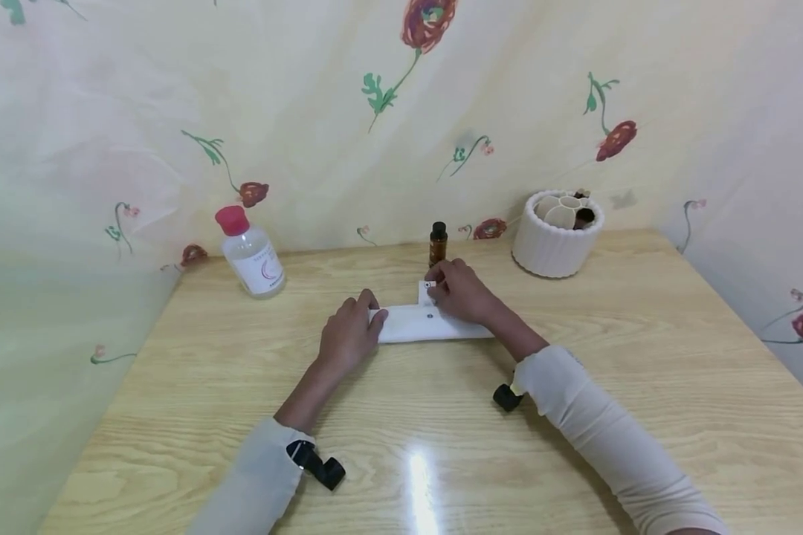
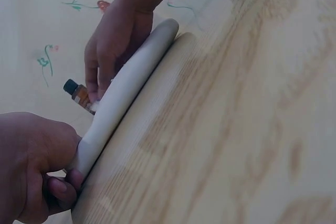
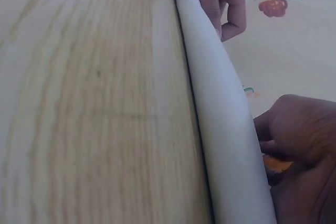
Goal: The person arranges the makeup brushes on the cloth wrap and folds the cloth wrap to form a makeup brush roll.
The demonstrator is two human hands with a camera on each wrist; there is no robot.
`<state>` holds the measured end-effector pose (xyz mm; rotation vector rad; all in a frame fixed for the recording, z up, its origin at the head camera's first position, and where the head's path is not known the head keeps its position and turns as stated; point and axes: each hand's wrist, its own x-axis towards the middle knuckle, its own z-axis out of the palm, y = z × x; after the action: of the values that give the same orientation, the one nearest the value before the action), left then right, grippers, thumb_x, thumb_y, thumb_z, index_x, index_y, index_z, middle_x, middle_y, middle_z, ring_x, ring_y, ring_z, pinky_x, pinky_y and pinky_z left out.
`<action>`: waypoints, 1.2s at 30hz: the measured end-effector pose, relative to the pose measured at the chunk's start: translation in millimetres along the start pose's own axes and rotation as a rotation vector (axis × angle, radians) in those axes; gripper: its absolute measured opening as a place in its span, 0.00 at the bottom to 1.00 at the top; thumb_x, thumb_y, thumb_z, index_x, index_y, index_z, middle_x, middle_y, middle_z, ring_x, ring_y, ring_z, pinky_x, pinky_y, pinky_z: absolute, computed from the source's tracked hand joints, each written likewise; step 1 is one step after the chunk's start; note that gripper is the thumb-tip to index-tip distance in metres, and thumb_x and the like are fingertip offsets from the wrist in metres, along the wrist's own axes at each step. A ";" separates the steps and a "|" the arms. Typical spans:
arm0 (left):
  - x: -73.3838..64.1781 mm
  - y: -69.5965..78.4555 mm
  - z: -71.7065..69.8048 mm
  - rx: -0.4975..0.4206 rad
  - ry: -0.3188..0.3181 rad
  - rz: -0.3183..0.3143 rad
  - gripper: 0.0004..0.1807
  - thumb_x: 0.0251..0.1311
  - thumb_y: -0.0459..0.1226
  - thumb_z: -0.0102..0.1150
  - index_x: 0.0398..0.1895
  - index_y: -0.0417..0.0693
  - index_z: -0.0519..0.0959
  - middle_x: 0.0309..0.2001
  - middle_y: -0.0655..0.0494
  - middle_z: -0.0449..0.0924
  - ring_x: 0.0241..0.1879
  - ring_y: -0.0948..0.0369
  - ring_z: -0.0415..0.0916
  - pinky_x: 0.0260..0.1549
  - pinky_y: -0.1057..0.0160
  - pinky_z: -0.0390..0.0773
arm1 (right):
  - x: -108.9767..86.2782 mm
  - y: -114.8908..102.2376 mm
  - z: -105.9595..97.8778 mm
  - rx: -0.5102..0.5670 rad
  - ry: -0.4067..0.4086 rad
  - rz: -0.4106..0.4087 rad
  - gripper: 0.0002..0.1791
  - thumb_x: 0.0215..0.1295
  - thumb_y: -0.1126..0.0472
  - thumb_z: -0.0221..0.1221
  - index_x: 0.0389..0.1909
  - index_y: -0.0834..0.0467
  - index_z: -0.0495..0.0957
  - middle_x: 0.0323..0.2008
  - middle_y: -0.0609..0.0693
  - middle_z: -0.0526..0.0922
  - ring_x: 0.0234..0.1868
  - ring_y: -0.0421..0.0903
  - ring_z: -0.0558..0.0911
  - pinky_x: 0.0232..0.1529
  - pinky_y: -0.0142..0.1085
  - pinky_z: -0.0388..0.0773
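Note:
A long white pouch (image 1: 408,325) with a small metal snap on its face lies on the wooden table in the head view. A short white tab (image 1: 424,293) with its own snap stands up from its far edge. My left hand (image 1: 350,331) grips the pouch's left end, thumb on top. With fingertips and thumb, my right hand (image 1: 465,293) pinches the tab, and its wrist passes over the pouch's right part. In the left wrist view the pouch (image 2: 131,72) looks padded and rounded along its near edge. The right wrist view hides the tab behind the pouch (image 3: 226,108).
Just behind the right hand stands a small brown bottle (image 1: 438,244) with a black cap. A clear bottle (image 1: 254,260) with a red cap is at the back left. At the back right sits a white ribbed holder (image 1: 554,245) with divided compartments. A flowered cloth hangs behind the table.

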<state>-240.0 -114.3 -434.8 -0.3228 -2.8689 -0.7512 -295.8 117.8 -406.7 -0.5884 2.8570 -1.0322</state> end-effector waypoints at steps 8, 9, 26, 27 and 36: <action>1.5 1.9 -0.1 0.005 -0.009 0.019 0.12 0.73 0.47 0.55 0.45 0.49 0.74 0.31 0.54 0.73 0.25 0.57 0.71 0.20 0.59 0.70 | -19.1 -5.7 -2.6 -0.009 0.102 -0.166 0.07 0.75 0.64 0.56 0.49 0.58 0.79 0.43 0.50 0.81 0.39 0.45 0.78 0.39 0.39 0.76; 1.3 2.1 -0.2 0.001 -0.011 0.017 0.12 0.73 0.47 0.55 0.45 0.49 0.74 0.31 0.53 0.73 0.25 0.57 0.70 0.19 0.59 0.70 | -21.8 -6.0 -2.8 -0.032 0.114 -0.188 0.08 0.75 0.64 0.56 0.49 0.57 0.80 0.43 0.49 0.81 0.39 0.44 0.78 0.39 0.39 0.76; 3.4 4.8 -3.6 0.010 -0.016 0.001 0.11 0.72 0.47 0.56 0.43 0.50 0.74 0.32 0.53 0.74 0.26 0.56 0.72 0.20 0.58 0.70 | -51.5 -6.5 -8.5 -0.226 0.027 -0.400 0.06 0.68 0.60 0.65 0.44 0.53 0.84 0.43 0.45 0.81 0.42 0.40 0.78 0.44 0.37 0.79; 3.5 4.8 -3.4 0.011 -0.014 0.002 0.11 0.72 0.47 0.56 0.43 0.50 0.74 0.32 0.53 0.74 0.26 0.56 0.72 0.20 0.57 0.70 | -52.1 -6.2 -8.7 -0.226 0.021 -0.403 0.07 0.68 0.60 0.65 0.44 0.54 0.84 0.43 0.45 0.81 0.43 0.40 0.78 0.45 0.37 0.79; 6.2 4.5 -6.0 0.021 -0.015 0.012 0.12 0.73 0.48 0.54 0.44 0.50 0.74 0.33 0.53 0.75 0.26 0.56 0.72 0.21 0.57 0.71 | -49.7 -3.9 -7.1 -0.255 0.047 -0.533 0.06 0.66 0.65 0.66 0.42 0.57 0.85 0.41 0.47 0.79 0.42 0.42 0.77 0.42 0.36 0.79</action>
<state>-244.3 -112.5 -426.2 -0.3432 -2.8838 -0.7197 -249.6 137.6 -402.9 -1.4189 2.9616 -0.7230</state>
